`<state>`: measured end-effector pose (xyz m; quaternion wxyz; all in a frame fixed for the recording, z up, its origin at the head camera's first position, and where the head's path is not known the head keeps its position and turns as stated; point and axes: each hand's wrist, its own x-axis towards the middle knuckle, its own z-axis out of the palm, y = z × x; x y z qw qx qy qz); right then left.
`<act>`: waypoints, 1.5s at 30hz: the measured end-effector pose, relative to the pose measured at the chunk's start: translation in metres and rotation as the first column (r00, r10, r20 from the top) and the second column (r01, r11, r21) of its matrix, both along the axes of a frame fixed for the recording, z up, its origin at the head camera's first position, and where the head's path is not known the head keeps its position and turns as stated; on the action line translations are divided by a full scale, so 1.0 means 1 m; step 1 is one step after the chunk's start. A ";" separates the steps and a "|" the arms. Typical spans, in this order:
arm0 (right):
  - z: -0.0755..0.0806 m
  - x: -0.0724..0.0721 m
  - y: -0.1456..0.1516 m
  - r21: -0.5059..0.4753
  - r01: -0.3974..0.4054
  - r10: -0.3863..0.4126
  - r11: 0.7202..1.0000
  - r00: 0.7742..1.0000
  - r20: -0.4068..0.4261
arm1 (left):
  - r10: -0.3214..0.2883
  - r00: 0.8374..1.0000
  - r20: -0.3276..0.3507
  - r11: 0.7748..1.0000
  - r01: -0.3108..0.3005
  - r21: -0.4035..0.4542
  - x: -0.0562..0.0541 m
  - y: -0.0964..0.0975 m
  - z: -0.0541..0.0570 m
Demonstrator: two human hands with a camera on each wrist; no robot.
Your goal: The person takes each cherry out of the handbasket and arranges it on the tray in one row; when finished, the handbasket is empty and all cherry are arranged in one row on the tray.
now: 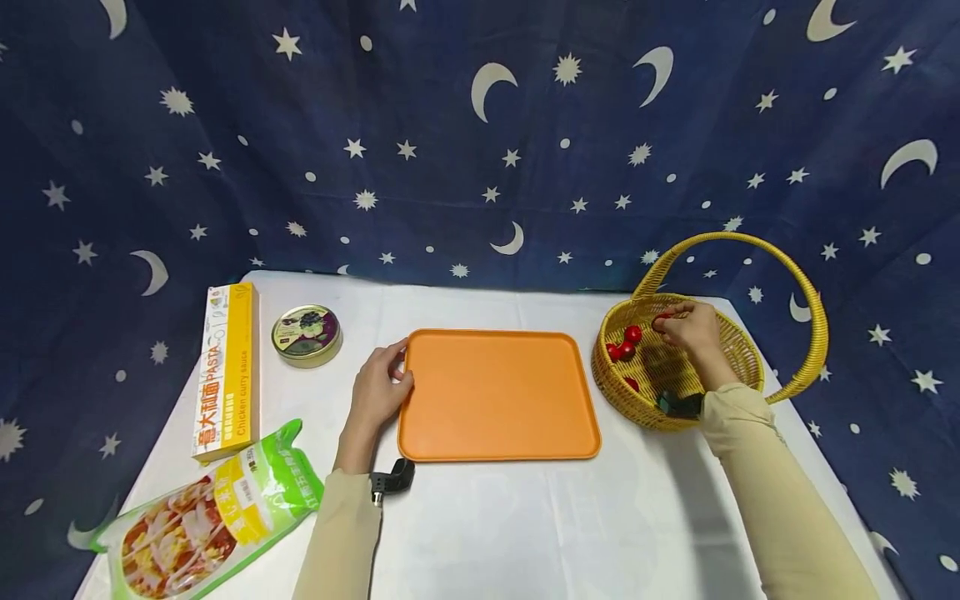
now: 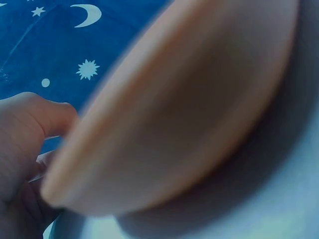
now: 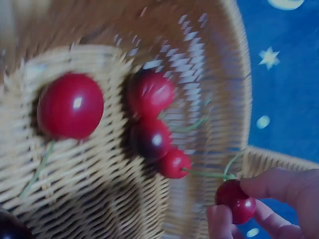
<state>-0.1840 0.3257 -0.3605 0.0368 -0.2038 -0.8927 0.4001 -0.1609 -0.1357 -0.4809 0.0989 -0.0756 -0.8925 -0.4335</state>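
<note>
Cherry (image 3: pixel 235 201) pinched in right hand (image 1: pixel 693 327), 11 o'clock in wicker basket (image 1: pixel 624 403): squeeze lightly, lift clear of loose cherries (image 3: pixel 150 139) toward 10. Orange tray (image 1: pixel 498 400) gripped near 9 o'clock by left hand (image 1: pixel 377 387): hold steady.

The right hand (image 1: pixel 692 329) hides most of the cherry (image 3: pixel 236 201) it pinches from the head view, plus some floor of the basket (image 1: pixel 628 405); left of that hand, its wrist view's corner cuts off a dark fruit (image 3: pixel 12 226); beside the left hand (image 1: pixel 378 387), its wrist view blurs and crops the tray (image 2: pixel 199 99); farther left, the tin (image 1: pixel 307 335) bears lettering too small to read.
</note>
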 end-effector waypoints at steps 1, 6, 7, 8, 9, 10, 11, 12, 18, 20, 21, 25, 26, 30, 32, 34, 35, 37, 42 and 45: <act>0.002 0.001 -0.004 -0.037 -0.008 0.008 0.999 1.000 -0.008 | 0.002 1.000 -0.001 1.000 -0.002 -0.005 0.000 -0.001 0.000; 0.012 0.007 -0.027 -0.144 -0.070 0.063 0.987 0.997 -0.052 | 0.014 1.000 0.023 0.999 -0.013 -0.032 -0.001 -0.001 0.001; 0.014 0.008 -0.031 -0.143 -0.084 0.076 0.986 0.995 -0.064 | 0.016 0.999 0.031 0.999 -0.015 -0.039 -0.001 -0.001 0.002; 0.015 0.010 -0.036 -0.129 -0.094 0.085 0.987 0.994 -0.073 | 0.018 0.999 0.040 0.999 -0.017 -0.044 0.000 0.000 0.002; 0.017 0.011 -0.041 -0.118 -0.106 0.096 0.987 0.992 -0.087 | 0.020 0.999 0.049 0.999 -0.017 -0.050 0.000 0.000 0.003; 0.019 0.012 -0.045 -0.100 -0.116 0.106 0.988 0.989 -0.100 | 0.020 0.998 0.056 0.998 -0.017 -0.055 0.000 0.001 0.004; 0.021 0.013 -0.050 -0.078 -0.123 0.114 0.989 0.987 -0.111 | 0.021 0.998 0.060 0.998 -0.017 -0.058 0.000 0.001 0.005; 0.022 0.014 -0.054 -0.046 -0.128 0.122 0.991 0.985 -0.121 | 0.022 0.998 0.064 0.998 -0.019 -0.059 0.000 0.002 0.005; 0.025 0.015 -0.063 0.156 -0.102 0.124 0.983 0.983 -0.137 | 0.039 0.997 0.073 0.998 -0.034 -0.060 -0.001 0.007 0.005; 0.024 0.016 -0.061 0.203 -0.083 0.110 0.976 0.986 -0.125 | 0.043 0.996 0.075 0.997 -0.038 -0.062 -0.001 0.008 0.004; 0.022 0.016 -0.059 0.223 -0.076 0.105 0.972 0.987 -0.123 | 0.044 0.996 0.078 0.997 -0.039 -0.061 -0.001 0.008 0.004; 0.015 0.019 -0.050 0.314 -0.043 0.093 0.948 0.985 -0.146 | 0.048 0.996 0.075 0.997 -0.044 -0.062 -0.001 0.007 0.003; 0.013 0.019 -0.048 0.335 -0.033 0.094 0.942 0.981 -0.170 | 0.049 0.996 0.074 0.997 -0.044 -0.062 -0.001 0.007 0.003; 0.009 0.022 -0.042 0.427 0.011 0.109 0.904 0.961 -0.255 | 0.046 0.996 0.079 0.997 -0.042 -0.057 -0.001 0.004 0.003; 0.009 0.024 -0.040 0.460 0.017 0.125 0.888 0.953 -0.276 | 0.044 0.995 0.086 0.998 -0.039 -0.056 -0.001 0.003 0.003; 0.010 0.025 -0.038 0.474 0.011 0.139 0.880 0.950 -0.280 | 0.045 0.995 0.093 0.998 -0.040 -0.054 -0.001 0.002 0.002; 0.010 0.026 -0.036 0.485 0.002 0.150 0.875 0.950 -0.275 | 0.045 0.994 0.096 0.998 -0.040 -0.052 -0.001 0.002 0.002; 0.011 0.027 -0.034 0.519 -0.026 0.173 0.854 0.956 -0.236 | 0.046 0.995 0.094 0.998 -0.041 -0.051 -0.002 0.002 0.001; 0.008 0.028 -0.029 0.597 -0.073 0.200 0.799 0.968 -0.149 | 0.043 0.996 0.082 0.998 -0.039 -0.045 -0.003 0.002 -0.001; 0.004 0.028 -0.025 0.566 -0.055 0.207 0.823 0.956 -0.207 | 0.038 0.996 0.086 0.999 -0.035 -0.041 -0.003 0.003 0.000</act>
